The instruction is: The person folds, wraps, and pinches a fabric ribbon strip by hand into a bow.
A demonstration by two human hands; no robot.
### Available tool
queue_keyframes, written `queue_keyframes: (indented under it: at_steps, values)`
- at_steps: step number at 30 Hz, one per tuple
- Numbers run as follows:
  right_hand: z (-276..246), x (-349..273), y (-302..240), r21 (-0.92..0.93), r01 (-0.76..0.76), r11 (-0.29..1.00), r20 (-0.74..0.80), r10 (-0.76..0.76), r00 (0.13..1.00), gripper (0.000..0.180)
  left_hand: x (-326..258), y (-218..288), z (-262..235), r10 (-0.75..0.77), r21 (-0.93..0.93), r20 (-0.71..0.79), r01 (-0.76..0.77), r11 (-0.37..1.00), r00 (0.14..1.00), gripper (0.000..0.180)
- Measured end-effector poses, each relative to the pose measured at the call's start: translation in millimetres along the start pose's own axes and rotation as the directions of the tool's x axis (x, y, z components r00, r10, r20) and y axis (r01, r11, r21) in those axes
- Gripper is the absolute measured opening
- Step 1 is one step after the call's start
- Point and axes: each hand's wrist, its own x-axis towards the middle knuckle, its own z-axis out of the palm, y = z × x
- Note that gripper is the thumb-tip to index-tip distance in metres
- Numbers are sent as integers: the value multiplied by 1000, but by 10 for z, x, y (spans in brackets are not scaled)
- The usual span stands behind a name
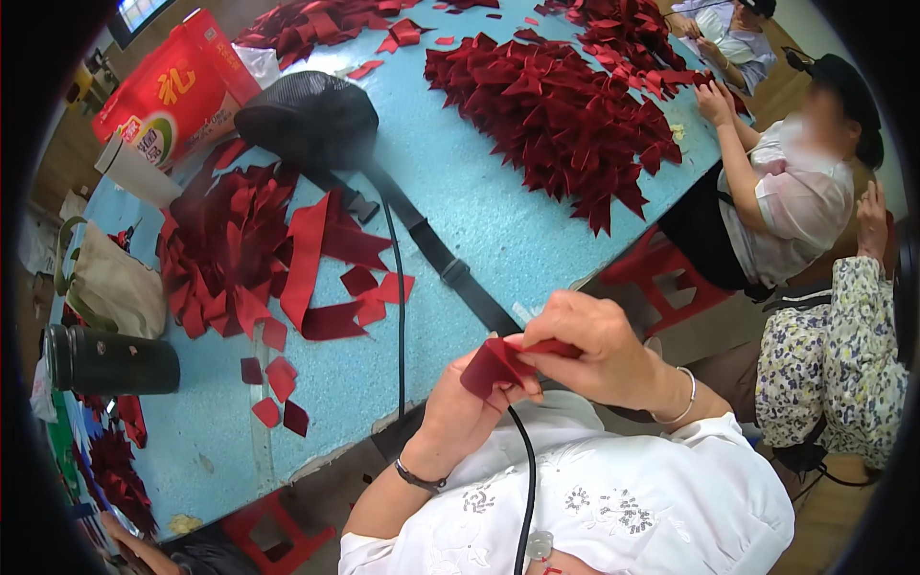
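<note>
- And here's the big blue table (479,240), spread right across the scene, covered in places with red fabric.
- Over on the right, a co-worker in a pale top and black cap (800,187) sits at the table edge, hands up at the red pieces; behind, a floral sleeve (824,345) shows.
- Look at that large heap of pointed, dark red pieces (556,125), piled toward the far right!
- On the left, a looser mound of red fabric (225,244), with longer red strips (316,268) draped just beside it.
- Behind that mound, a bright red box (177,91), and near it a black mesh cap-like thing (311,115), its buckled strap (446,264) running toward the person.
- A dark, lidded jar (120,360) lies on its side-looking tilt at the left, near a beige cloth bag (115,283).
- Now the hands, close together at the table's near edge: the right hand (599,345) pinches red fabric between thumb and fingers; the left hand (460,402) is closed in on it from below.
- Between them, the red fabric piece (491,369), folded, gripped by both.
- Smallest of all, loose red squares (281,379) scattered below the mound.
</note>
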Motion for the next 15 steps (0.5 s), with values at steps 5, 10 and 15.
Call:
queue_keyframes:
  at_steps: [5, 10, 15]
  values:
    - [81, -41, 38, -190, 213, 958, -8, -219, 976, 20, -14, -8, 40, 29, 100, -131, -15, 995, 991, 29]
    - [155, -80, 68, -324, 350, 879, 59, -351, 935, 17, -43, -12, -21, 60, 134, -189, -35, 990, 980, 24]
    - [203, -104, 74, -409, 383, 828, 55, -397, 916, 18, -91, 47, 9, 189, 407, -191, -98, 908, 963, 28]
